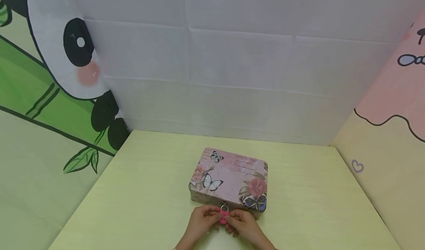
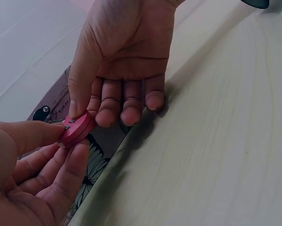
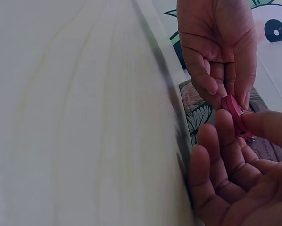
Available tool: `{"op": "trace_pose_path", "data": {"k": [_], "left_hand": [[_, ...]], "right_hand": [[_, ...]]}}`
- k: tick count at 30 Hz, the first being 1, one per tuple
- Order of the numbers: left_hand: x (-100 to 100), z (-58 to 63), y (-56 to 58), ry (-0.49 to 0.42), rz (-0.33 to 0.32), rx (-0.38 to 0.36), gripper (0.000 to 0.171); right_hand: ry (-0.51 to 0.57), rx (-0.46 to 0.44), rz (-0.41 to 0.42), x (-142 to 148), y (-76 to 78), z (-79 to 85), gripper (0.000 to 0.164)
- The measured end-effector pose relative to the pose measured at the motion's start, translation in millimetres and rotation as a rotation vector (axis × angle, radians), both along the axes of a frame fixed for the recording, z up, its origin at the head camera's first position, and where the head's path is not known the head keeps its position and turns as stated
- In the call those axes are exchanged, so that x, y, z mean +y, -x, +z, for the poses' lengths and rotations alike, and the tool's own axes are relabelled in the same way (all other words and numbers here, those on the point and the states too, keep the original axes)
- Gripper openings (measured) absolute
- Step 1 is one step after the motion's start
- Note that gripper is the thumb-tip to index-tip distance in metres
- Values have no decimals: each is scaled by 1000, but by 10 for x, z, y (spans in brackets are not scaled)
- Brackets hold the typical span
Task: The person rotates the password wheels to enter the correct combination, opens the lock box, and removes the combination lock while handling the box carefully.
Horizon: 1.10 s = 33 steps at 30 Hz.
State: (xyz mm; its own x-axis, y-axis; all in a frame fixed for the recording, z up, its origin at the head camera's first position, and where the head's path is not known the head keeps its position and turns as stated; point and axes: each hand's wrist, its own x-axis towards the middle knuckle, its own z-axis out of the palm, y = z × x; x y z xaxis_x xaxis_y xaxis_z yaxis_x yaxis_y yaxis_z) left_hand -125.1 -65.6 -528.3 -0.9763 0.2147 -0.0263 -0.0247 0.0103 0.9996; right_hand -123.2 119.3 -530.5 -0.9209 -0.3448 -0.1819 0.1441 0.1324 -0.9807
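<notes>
A small pink combination padlock is at the front side of a pink tin box printed with butterflies and roses. Its metal shackle points up toward the box's front clasp; whether it is locked cannot be told. From the left, my left hand pinches the padlock body between thumb and fingers. On the opposite side my right hand pinches it too, thumb on the face with the number dials. The right hand's other fingers hang loosely curled in the left wrist view. The box lid is down.
The box lies on a pale yellow wooden table. Behind it hangs a white creased cloth. A panda-and-bamboo printed wall stands on the left, a pink and cream one on the right.
</notes>
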Motion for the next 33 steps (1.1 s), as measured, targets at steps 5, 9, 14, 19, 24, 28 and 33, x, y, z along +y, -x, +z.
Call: {"op": "trace_pose_path", "data": {"k": [5,9,14,19,24,28,33], "left_hand": [[4,-16,8,3,5,-9,21],[6,-31,14,7,7,-11,20],[5,-36,18,8,7,-11,20],[1,-39,15,-3,-1,-3,21],[14,-50,14,-4,-2,-26,20],[31,-52,19,-1,3,-46,19],[35,-47,24,5,3,-27,19]], "right_hand": [[3,0,1,-5,2,3,25],[10,-3,3,-6,7,-5,25],[18,-15,-2,-10,6,2,24],[8,-19,-22,-23,4,14,27],[0,-6,-35,-4,-9,6,29],[13,16,-32,18,-28,7,30],[26,41,-24,17,-43,19,29]]}}
